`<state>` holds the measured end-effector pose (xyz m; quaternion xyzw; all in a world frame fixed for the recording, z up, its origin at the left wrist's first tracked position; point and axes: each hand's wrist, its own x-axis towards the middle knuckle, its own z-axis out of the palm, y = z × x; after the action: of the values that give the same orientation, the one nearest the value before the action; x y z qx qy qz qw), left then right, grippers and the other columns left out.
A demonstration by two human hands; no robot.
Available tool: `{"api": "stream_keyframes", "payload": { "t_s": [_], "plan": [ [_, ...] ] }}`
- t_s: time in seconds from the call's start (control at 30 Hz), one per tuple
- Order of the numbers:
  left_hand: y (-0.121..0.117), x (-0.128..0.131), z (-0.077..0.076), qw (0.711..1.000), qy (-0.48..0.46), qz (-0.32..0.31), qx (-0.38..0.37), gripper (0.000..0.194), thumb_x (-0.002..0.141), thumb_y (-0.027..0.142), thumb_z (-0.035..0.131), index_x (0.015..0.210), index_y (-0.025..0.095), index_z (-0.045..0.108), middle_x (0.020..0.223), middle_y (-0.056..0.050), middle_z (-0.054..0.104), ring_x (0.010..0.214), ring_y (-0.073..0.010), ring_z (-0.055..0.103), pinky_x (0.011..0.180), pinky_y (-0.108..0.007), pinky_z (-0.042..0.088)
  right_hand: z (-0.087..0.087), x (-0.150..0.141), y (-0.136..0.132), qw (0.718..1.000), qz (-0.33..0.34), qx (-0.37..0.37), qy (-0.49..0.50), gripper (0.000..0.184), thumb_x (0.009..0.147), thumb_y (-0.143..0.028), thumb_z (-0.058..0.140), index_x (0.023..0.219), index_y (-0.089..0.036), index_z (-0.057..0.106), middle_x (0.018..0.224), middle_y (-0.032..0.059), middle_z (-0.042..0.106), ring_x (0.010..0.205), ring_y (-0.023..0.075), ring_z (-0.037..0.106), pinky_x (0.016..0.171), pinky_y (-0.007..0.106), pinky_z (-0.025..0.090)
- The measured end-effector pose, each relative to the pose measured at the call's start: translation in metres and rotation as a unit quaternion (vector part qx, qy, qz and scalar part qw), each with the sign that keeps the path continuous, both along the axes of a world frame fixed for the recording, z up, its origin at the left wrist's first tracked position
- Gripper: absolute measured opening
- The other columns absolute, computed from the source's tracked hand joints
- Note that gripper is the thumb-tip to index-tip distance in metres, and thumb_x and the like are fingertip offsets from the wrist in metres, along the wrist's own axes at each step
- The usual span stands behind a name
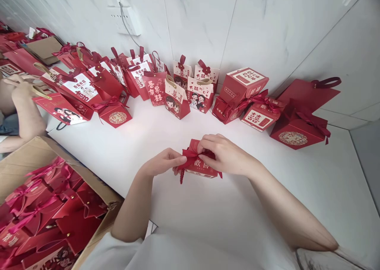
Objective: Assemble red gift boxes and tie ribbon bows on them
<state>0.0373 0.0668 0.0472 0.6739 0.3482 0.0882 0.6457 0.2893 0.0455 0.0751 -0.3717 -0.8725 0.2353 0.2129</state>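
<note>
A small red gift box (204,169) with gold and white lettering sits on the white table in front of me. A red ribbon (191,154) runs across its top, gathered into a bow or knot. My left hand (163,160) is closed at the box's left side, its thumb pressing the ribbon's left part. From the right, my right hand (223,153) reaches over the box, with thumb and fingertips pinched on the ribbon near its middle. A dark red twisted cord (181,176) hangs by the left hand. The fingers partly hide the knot.
Finished-looking red gift boxes (177,104) line the wall side of the white table (142,135). More boxes (255,118) are stacked at the right. A cardboard carton (115,202) full of red boxes stands at the left. Another person's hand (20,84) shows at the far left.
</note>
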Motion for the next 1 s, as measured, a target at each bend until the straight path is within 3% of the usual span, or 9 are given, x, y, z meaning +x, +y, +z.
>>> {"api": "stream_keyframes", "payload": {
  "t_s": [0.1, 0.3, 0.4, 0.53, 0.63, 0.9, 1.0],
  "plan": [
    [0.000, 0.000, 0.002, 0.999, 0.025, 0.021, 0.006, 0.047, 0.088, 0.049, 0.059, 0.057, 0.014, 0.054, 0.053, 0.000, 0.049, 0.050, -0.0092, 0.042, 0.051, -0.025, 0.030, -0.003, -0.001, -0.001, 1.000, 0.000, 0.011, -0.008, 0.007, 0.089, -0.013, 0.052, 0.085, -0.019, 0.053, 0.085, 0.0013, 0.057, 0.077, 0.0153, 0.052, 0.078, 0.031, 0.038],
    [0.002, -0.006, 0.008, 1.000, 0.000, -0.007, -0.023, 0.042, 0.085, 0.042, 0.065, 0.055, 0.013, 0.059, 0.048, -0.001, 0.051, 0.046, -0.0079, 0.042, 0.047, -0.023, 0.030, -0.005, -0.002, 0.000, 1.000, -0.003, 0.022, -0.018, 0.008, 0.087, -0.013, 0.053, 0.082, -0.019, 0.050, 0.082, 0.0009, 0.056, 0.075, 0.0151, 0.050, 0.077, 0.031, 0.037],
    [0.002, -0.008, 0.008, 1.000, -0.005, -0.013, -0.003, 0.041, 0.084, 0.042, 0.066, 0.056, 0.013, 0.058, 0.048, -0.001, 0.050, 0.045, -0.0070, 0.039, 0.046, -0.023, 0.028, -0.004, -0.001, 0.002, 0.999, -0.015, 0.025, -0.025, 0.009, 0.086, -0.012, 0.053, 0.082, -0.019, 0.048, 0.081, 0.0003, 0.055, 0.074, 0.0148, 0.049, 0.076, 0.030, 0.037],
    [-0.001, -0.001, 0.002, 0.993, -0.016, 0.084, 0.081, 0.027, 0.086, 0.039, 0.066, 0.077, 0.015, 0.059, 0.059, 0.002, 0.050, 0.053, -0.0073, 0.040, 0.051, -0.022, 0.031, -0.003, 0.001, 0.003, 0.999, -0.022, 0.020, -0.020, 0.008, 0.088, -0.013, 0.052, 0.084, -0.019, 0.050, 0.082, 0.0000, 0.056, 0.073, 0.0141, 0.049, 0.077, 0.030, 0.037],
    [-0.004, 0.007, -0.002, 0.984, -0.025, 0.117, 0.131, 0.021, 0.088, 0.036, 0.064, 0.093, 0.017, 0.059, 0.062, 0.004, 0.048, 0.054, -0.0074, 0.039, 0.053, -0.021, 0.032, -0.004, 0.002, 0.002, 0.999, -0.025, 0.013, -0.015, 0.007, 0.089, -0.013, 0.052, 0.085, -0.019, 0.051, 0.083, 0.0001, 0.056, 0.074, 0.0142, 0.050, 0.077, 0.029, 0.038],
    [-0.014, 0.031, -0.014, 0.944, -0.060, 0.249, 0.206, 0.015, 0.087, 0.031, 0.060, 0.086, 0.016, 0.062, 0.071, 0.000, 0.058, 0.057, -0.0085, 0.045, 0.052, -0.022, 0.036, -0.011, -0.007, 0.000, 0.999, -0.033, 0.018, 0.004, 0.008, 0.092, -0.011, 0.050, 0.090, -0.019, 0.053, 0.085, 0.0026, 0.058, 0.077, 0.0164, 0.051, 0.072, 0.028, 0.038],
    [-0.014, 0.034, -0.016, 0.931, -0.042, 0.297, 0.208, 0.018, 0.087, 0.029, 0.057, 0.075, 0.016, 0.055, 0.064, 0.002, 0.051, 0.056, -0.0085, 0.041, 0.052, -0.021, 0.032, -0.013, -0.011, -0.001, 0.998, -0.051, 0.024, 0.006, 0.007, 0.091, -0.012, 0.051, 0.090, -0.019, 0.052, 0.085, 0.0024, 0.057, 0.077, 0.0165, 0.050, 0.073, 0.028, 0.038]
  ]
}}
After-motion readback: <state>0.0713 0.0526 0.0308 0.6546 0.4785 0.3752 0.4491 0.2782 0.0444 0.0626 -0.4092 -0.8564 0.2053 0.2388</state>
